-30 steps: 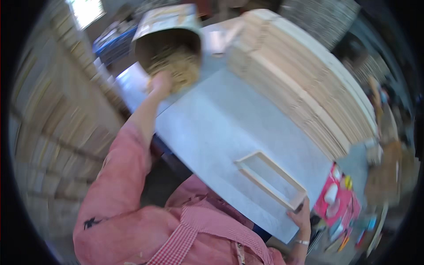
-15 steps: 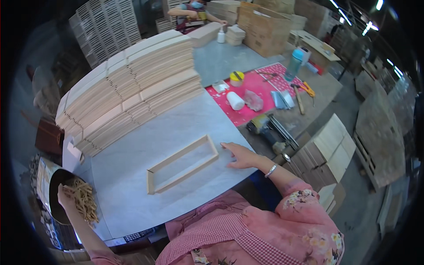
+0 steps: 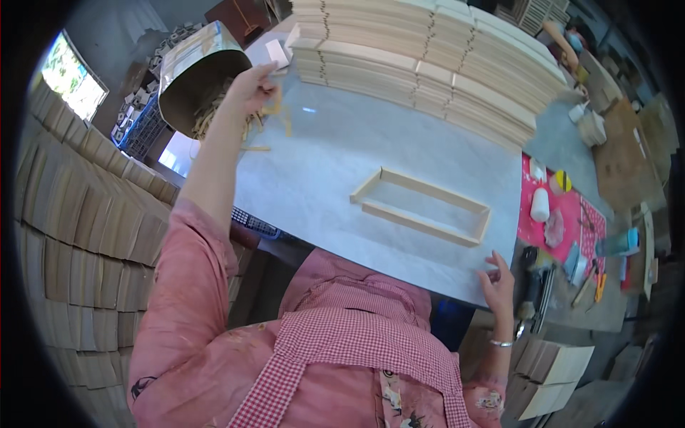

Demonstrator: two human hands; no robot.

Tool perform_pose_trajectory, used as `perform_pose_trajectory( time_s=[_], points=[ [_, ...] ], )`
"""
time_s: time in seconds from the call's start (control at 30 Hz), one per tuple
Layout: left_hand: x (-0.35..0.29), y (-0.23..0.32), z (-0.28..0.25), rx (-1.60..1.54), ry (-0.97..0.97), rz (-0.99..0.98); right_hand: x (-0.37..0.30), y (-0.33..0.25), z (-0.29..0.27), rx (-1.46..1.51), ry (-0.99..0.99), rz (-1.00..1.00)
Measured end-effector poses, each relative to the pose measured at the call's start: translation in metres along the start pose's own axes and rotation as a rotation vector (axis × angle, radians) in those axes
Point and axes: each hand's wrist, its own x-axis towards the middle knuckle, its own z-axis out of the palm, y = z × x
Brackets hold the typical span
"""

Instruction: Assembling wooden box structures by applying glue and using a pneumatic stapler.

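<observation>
A long, pale wooden frame lies on the smooth grey bench. Near it, the right hand is half open, empty. The left hand is by thin tan sticks; I can't tell its grip.

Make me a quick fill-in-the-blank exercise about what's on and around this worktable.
The bucket holding thin wooden strips lies tipped on its ____.
The rectangular wooden frame is nearer the right hand than the ____ hand.
The pink cloth bearing a white bottle lies to the ____ of the frame.

Missing words: side; left; right.
</observation>
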Motion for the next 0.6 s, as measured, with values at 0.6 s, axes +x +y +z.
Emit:
perform_pose_trajectory(
  time_s=[0.6],
  points=[
    [0.0,0.019,0.201,0.453,-0.157,-0.048,0.03,-0.125,0.038,0.076,0.089,-0.289]
  ],
)
